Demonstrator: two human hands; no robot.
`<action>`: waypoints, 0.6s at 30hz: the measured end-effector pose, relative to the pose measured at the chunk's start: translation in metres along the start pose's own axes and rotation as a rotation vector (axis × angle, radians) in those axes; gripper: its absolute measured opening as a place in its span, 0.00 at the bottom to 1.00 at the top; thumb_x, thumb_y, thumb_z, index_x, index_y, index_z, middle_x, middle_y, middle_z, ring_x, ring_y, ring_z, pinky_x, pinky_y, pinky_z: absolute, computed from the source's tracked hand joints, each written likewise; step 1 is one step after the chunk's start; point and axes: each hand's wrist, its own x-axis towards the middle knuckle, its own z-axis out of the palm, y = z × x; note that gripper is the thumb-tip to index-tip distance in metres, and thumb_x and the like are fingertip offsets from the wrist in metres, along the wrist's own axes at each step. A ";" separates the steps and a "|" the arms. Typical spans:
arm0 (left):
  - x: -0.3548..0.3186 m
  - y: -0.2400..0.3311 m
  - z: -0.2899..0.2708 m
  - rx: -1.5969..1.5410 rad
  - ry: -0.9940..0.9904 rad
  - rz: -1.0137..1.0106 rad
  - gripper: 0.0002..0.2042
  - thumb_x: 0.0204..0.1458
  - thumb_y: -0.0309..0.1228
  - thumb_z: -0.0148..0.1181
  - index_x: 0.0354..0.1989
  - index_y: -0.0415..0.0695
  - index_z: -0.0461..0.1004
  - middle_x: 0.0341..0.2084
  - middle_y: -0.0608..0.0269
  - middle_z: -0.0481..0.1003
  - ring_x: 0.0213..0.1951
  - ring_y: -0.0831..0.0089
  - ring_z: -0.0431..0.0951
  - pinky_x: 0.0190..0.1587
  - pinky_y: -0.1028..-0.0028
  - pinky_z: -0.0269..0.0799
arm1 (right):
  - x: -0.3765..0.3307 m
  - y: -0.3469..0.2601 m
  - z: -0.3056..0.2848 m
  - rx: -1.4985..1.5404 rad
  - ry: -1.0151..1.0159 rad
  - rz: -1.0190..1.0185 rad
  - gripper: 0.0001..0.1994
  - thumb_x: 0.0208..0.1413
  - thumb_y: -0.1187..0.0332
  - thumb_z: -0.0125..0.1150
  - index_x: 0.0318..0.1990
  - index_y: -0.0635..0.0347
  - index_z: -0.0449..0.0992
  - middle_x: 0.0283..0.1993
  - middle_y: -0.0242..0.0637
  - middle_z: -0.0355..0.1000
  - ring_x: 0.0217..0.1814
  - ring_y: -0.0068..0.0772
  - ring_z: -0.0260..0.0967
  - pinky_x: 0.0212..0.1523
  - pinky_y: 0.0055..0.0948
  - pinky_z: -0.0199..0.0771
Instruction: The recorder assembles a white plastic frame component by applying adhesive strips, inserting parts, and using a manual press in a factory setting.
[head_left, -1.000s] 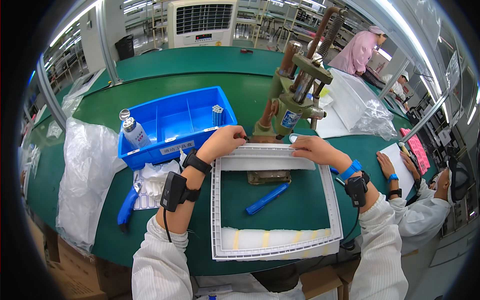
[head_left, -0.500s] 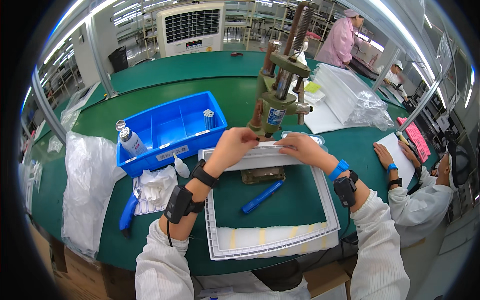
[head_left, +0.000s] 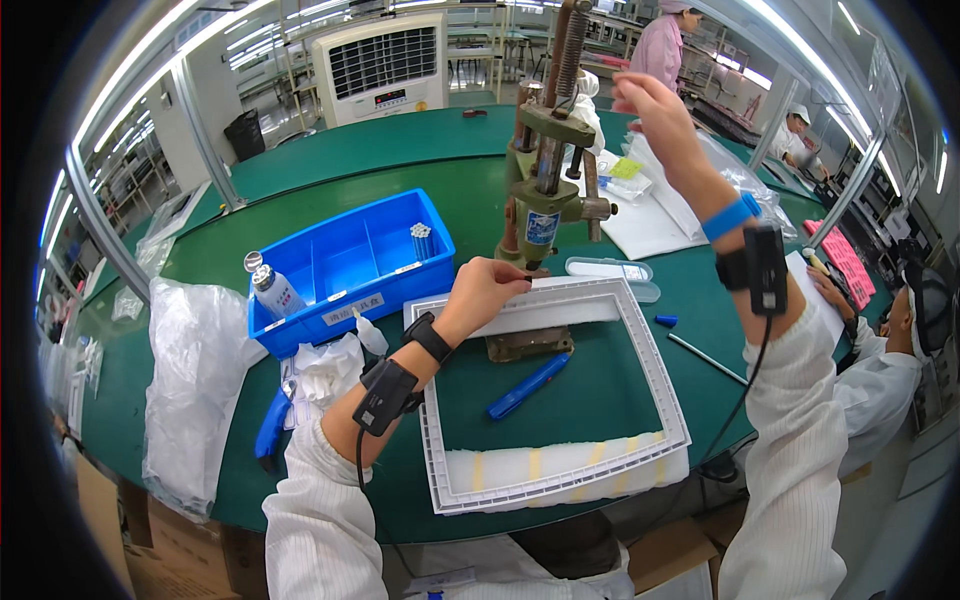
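A white rectangular plastic frame (head_left: 655, 370) lies on the bench with its far side on the base of a green hand press (head_left: 545, 180). My left hand (head_left: 487, 298) is at the frame's far side, just below the press's ram. Its fingertips are pinched together around something small and dark that I cannot make out. My right hand (head_left: 660, 125) is raised beside the press's upper part, its fingers loosely apart with nothing visible in them. Inside the frame lies a blue pen-shaped tool (head_left: 528, 387). White foam with yellow strips (head_left: 560, 465) sits under the near side.
On the left are a blue divided bin (head_left: 345, 255) with a bottle, blue-handled pliers (head_left: 272, 425) and plastic wrap (head_left: 195, 390). Right of the frame lie a thin rod (head_left: 707, 358), a blue cap (head_left: 666, 321) and a clear case (head_left: 610, 270). A co-worker (head_left: 880, 370) sits at right.
My right hand has left the frame's far side and risen up and right beside the press. My left hand stays at the far side. The view has shifted slightly.
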 end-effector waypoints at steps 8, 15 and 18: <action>-0.001 0.000 -0.002 0.017 -0.017 -0.023 0.13 0.49 0.31 0.69 0.38 0.33 0.83 0.30 0.52 0.83 0.33 0.70 0.82 0.39 0.72 0.76 | 0.063 0.003 0.058 -0.216 0.162 -0.020 0.28 0.59 0.52 0.55 0.59 0.64 0.70 0.53 0.50 0.74 0.53 0.42 0.74 0.54 0.36 0.71; 0.006 0.000 0.007 0.011 -0.017 0.027 0.13 0.49 0.31 0.69 0.37 0.33 0.82 0.29 0.51 0.82 0.32 0.68 0.82 0.38 0.71 0.77 | 0.095 0.052 0.060 -0.151 -0.025 0.005 0.22 0.58 0.56 0.53 0.48 0.67 0.77 0.32 0.42 0.79 0.30 0.33 0.78 0.38 0.33 0.77; 0.001 -0.009 0.000 0.056 0.008 0.029 0.13 0.48 0.31 0.69 0.37 0.33 0.82 0.29 0.51 0.82 0.32 0.68 0.82 0.37 0.71 0.77 | 0.083 0.038 0.074 -0.106 -0.025 0.022 0.18 0.58 0.59 0.51 0.41 0.66 0.79 0.29 0.40 0.78 0.27 0.31 0.77 0.35 0.32 0.76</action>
